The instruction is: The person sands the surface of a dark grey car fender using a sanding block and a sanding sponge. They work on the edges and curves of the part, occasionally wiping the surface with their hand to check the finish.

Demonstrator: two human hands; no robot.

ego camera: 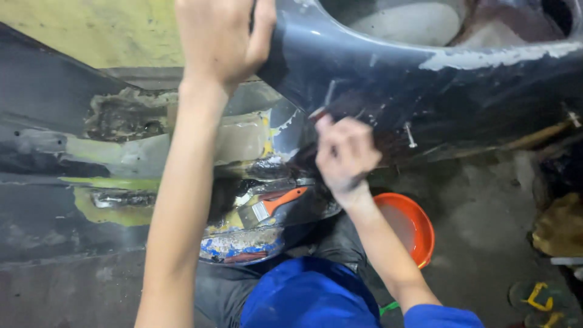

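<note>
Fingers of our left hand point(221, 36) clasp the dark body panel point(388, 79) at twelve o'clock; our right hand point(345, 155) pinches a small tool point(320, 111) against its lower edge. Orange-handled brush point(273, 205) lies at six, orange bucket point(416, 228) at four.

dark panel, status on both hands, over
Left hand grips the dark panel at its top edge. Right hand pinches a small scraper against the panel's face. Orange-handled brush lies below, orange bucket beside; nothing blocking.

Left hand point(220, 37) reaches up, fingers curled; right hand point(345, 153) is clenched, forearm raised.
</note>
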